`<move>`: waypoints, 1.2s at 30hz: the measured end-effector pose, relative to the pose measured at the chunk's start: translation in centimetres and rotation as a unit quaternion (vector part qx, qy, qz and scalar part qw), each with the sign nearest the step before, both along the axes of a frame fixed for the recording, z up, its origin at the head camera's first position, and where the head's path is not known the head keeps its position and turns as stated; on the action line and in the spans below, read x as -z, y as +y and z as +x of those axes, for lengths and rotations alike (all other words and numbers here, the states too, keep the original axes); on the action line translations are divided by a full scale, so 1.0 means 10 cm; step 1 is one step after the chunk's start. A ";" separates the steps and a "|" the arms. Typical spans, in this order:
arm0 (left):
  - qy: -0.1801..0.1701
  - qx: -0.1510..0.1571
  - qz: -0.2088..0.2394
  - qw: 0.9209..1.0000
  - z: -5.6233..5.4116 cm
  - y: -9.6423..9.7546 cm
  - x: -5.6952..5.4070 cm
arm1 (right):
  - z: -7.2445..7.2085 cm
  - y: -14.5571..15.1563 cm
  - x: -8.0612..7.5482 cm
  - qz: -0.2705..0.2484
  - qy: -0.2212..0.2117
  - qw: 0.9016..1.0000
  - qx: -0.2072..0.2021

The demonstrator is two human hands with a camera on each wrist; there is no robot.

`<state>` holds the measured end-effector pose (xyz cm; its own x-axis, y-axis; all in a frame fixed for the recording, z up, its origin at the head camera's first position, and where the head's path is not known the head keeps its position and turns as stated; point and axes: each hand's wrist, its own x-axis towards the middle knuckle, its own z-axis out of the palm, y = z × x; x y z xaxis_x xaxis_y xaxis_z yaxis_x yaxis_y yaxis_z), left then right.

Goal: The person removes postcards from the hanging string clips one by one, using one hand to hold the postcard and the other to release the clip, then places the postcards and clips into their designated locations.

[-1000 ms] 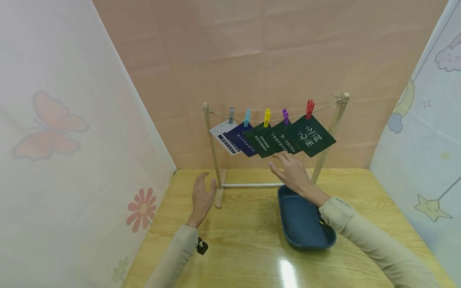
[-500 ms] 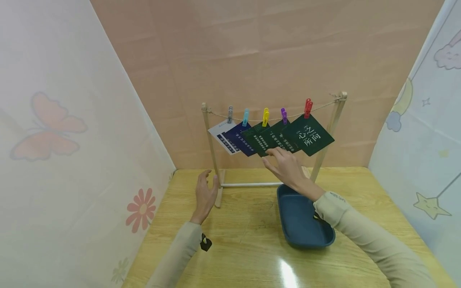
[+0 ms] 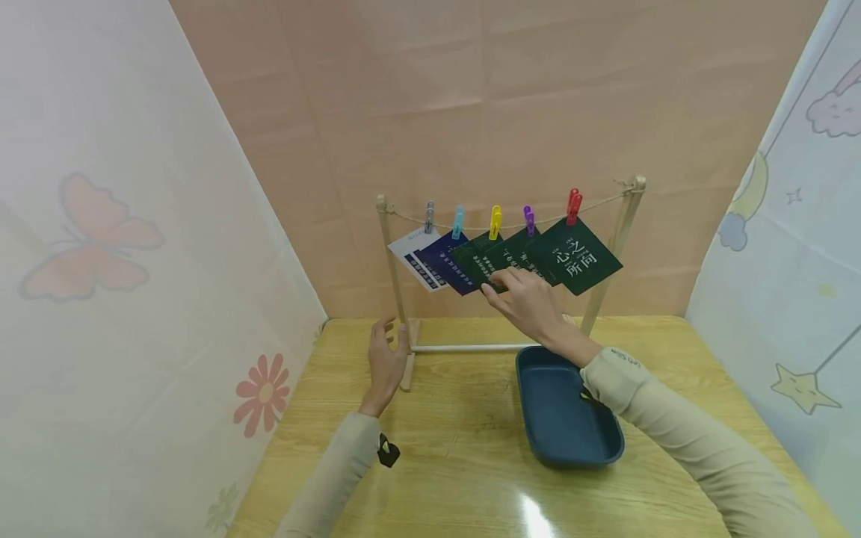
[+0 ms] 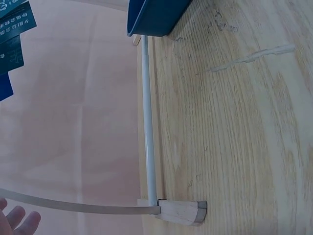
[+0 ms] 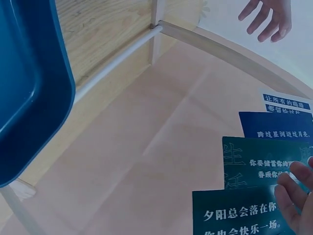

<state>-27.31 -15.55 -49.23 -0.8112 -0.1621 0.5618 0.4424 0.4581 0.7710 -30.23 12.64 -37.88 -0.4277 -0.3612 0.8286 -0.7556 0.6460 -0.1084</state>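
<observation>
Several cards hang by their corners from a string between two wooden posts. From left, they are a white card [image 3: 410,246], a blue card [image 3: 447,261], a green card [image 3: 474,258] and further green ones, the rightmost a large dark green card [image 3: 578,258]. A grey clothespin [image 3: 430,217], a light blue one, a yellow one, a purple one and a red clothespin [image 3: 574,207] grip them. My right hand [image 3: 531,306], fingers loosely bent, is in front of the middle green cards' lower corners; contact is unclear. Beside the left post [image 3: 397,276], my left hand [image 3: 387,368] holds nothing.
A dark blue tray [image 3: 568,418] stands on the wooden table [image 3: 457,426] below my right forearm. A white rod [image 3: 471,348] joins the rack's feet low down. Printed curtains flank both sides, and a pinkish-brown cloth [image 3: 403,90] forms the back.
My right hand has shifted a little left across the front of the green cards. My left hand has edged slightly right, closer to the left post. The cards and clothespins stay in place.
</observation>
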 end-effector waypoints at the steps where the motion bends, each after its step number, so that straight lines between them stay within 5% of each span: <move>1: 0.001 0.000 -0.001 1.000 0.00 0.01 0.00 | 0.00 -0.01 -0.01 0.002 0.001 1.000 0.001; 23: 0.017 -0.004 0.012 1.000 -0.05 0.13 -0.09 | -0.06 -0.18 -0.27 0.028 0.021 0.999 -0.010; 36: 0.017 -0.019 0.029 0.999 -0.11 0.19 -0.13 | -0.09 -0.37 -0.47 0.032 0.079 0.996 -0.005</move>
<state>-28.43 -13.65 -47.89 -0.7847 -0.2261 0.5772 0.4513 0.4301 0.7819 -31.14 8.93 -33.13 -0.2890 -0.4199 0.8603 -0.7669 0.6394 0.0545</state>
